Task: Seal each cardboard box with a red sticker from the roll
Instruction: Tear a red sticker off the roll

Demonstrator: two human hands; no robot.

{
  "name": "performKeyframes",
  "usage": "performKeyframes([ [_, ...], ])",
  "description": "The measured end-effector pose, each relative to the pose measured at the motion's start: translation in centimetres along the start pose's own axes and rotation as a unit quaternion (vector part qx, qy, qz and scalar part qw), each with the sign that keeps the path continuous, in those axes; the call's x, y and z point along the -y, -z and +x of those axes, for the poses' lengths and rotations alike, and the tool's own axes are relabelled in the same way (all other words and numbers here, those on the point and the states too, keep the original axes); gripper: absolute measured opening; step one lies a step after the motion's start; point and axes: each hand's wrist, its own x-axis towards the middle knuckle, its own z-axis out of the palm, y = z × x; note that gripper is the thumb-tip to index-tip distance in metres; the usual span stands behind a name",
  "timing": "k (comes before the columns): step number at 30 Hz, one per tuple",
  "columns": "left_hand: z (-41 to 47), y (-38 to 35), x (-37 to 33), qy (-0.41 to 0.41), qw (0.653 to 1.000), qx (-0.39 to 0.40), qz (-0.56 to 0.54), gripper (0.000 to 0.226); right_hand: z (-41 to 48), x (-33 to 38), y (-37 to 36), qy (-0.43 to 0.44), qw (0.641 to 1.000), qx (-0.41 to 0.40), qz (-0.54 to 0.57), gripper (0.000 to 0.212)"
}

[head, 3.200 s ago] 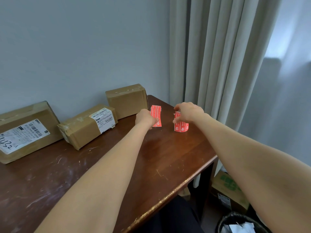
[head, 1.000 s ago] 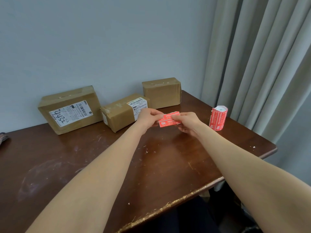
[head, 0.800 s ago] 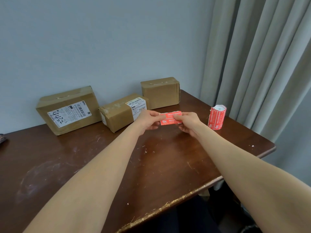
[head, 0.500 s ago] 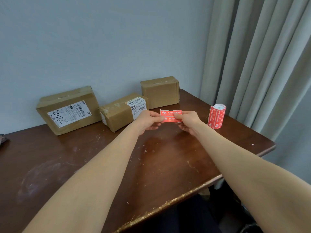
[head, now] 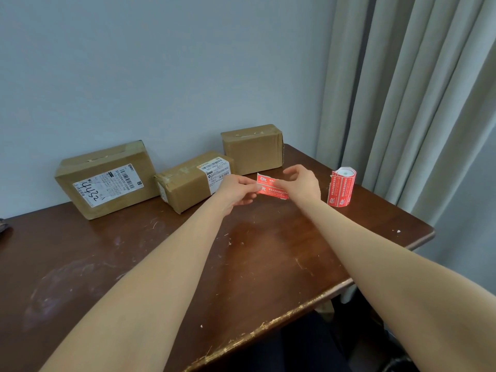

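Both hands hold a torn-off strip of red stickers (head: 269, 187) above the back of the table. My left hand (head: 236, 190) pinches its left end. My right hand (head: 302, 183) grips its right end, index finger and thumb raised at the top edge. The red sticker roll (head: 341, 187) stands upright to the right of my right hand. Three cardboard boxes line the wall: a large one (head: 107, 178) with a label marked 4432, a middle one (head: 193, 179) with a white label, and a small plain one (head: 252, 147).
The worn brown wooden table (head: 241, 259) has its front edge near me and its right corner by the grey curtain (head: 402, 89). A dark object (head: 4, 226) shows at the far left edge.
The strip went from the roll to between both hands; the roll now stands alone. In the last half second my right fingers lifted at the strip's upper edge, and the strip tilted slightly.
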Motion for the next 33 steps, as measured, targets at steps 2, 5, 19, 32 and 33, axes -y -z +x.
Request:
performKeyframes([
  [2,-0.1,-0.2,-0.1,-0.003,1.0,-0.002,0.002,0.002,-0.2,0.4,0.1,0.043,0.998,-0.024,-0.047,0.021],
  [5,-0.2,-0.4,-0.2,-0.005,1.0,-0.001,0.002,0.003,-0.7,1.0,0.3,0.084,0.994,0.023,-0.068,0.015],
  [19,-0.5,-1.0,-0.9,-0.023,0.999,0.006,0.033,0.009,-1.2,1.6,0.2,0.112,0.988,0.052,-0.089,0.014],
  [32,-0.8,-1.2,-1.6,-0.038,0.997,0.022,0.059,0.013,-1.3,1.3,0.8,0.134,0.984,0.054,-0.104,0.015],
  [33,-0.8,-1.2,-1.6,-0.039,0.997,0.022,0.059,0.014,-1.3,1.3,0.9,0.135,0.984,0.055,-0.105,0.016],
])
